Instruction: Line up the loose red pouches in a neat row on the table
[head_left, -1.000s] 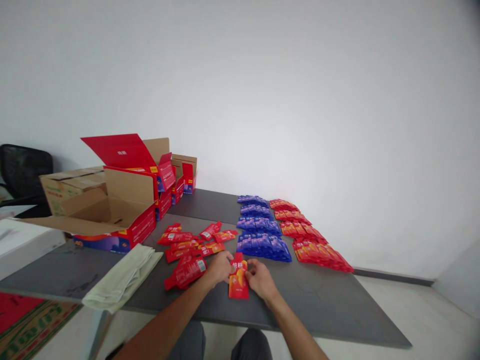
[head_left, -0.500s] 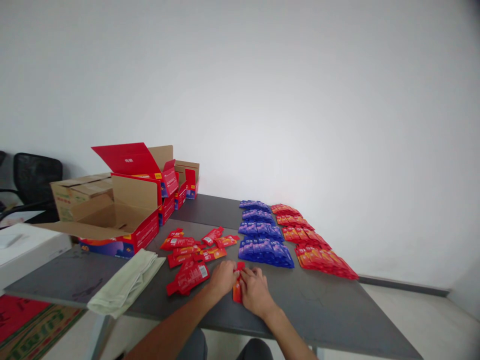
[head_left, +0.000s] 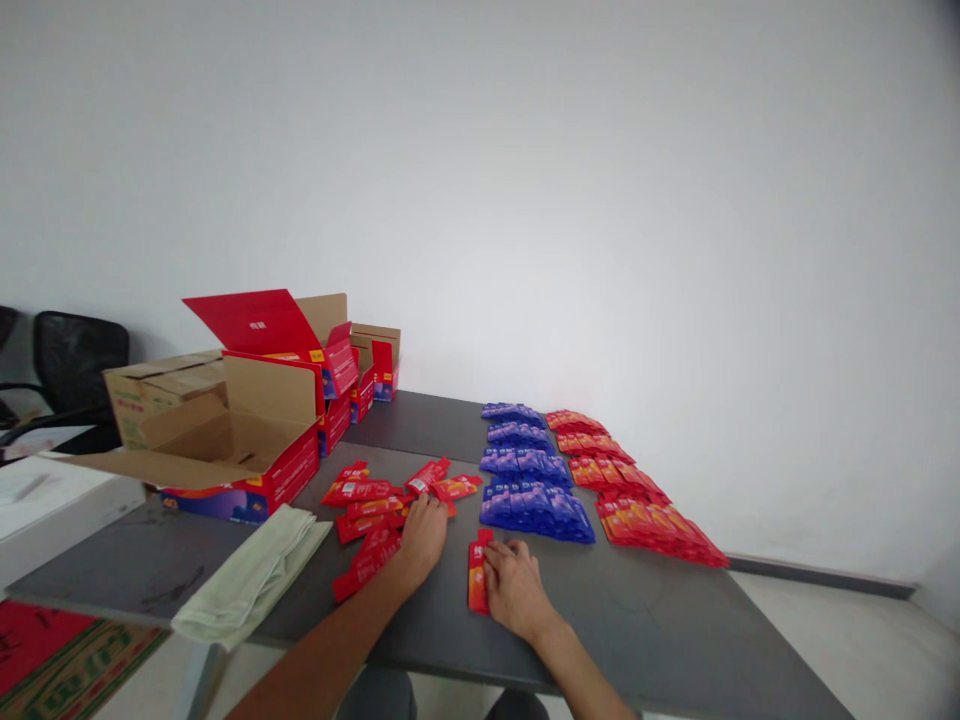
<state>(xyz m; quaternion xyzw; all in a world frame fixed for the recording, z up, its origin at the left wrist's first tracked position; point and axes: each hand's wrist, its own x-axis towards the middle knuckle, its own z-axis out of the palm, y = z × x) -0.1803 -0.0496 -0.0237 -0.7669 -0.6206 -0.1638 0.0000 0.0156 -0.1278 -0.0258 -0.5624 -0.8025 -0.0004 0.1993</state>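
On the loose pile of red spouted sachets [head_left: 361, 508] at the left, my left hand [head_left: 424, 530] reaches down with its fingers stretched forward over the packets. Its fingertips touch a sachet there, and the hand hides part of the pile. One red-and-orange sachet [head_left: 478, 580] lies flat and upright before me, its narrow neck pointing away. My right hand [head_left: 516, 585] has bent fingers on this sachet's right edge and covers part of it.
Rows of overlapping blue sachets [head_left: 536, 507] and red sachets [head_left: 652, 522] lie beyond my right hand. An open red carton [head_left: 292, 462], more boxes and a folded pale green cloth [head_left: 251, 575] occupy the left. A white box [head_left: 67, 510] stands at the far left edge.
My left hand has left the single sachet and moved left and away onto the loose pile. My right hand stays at the single sachet, which now shows more of its front.
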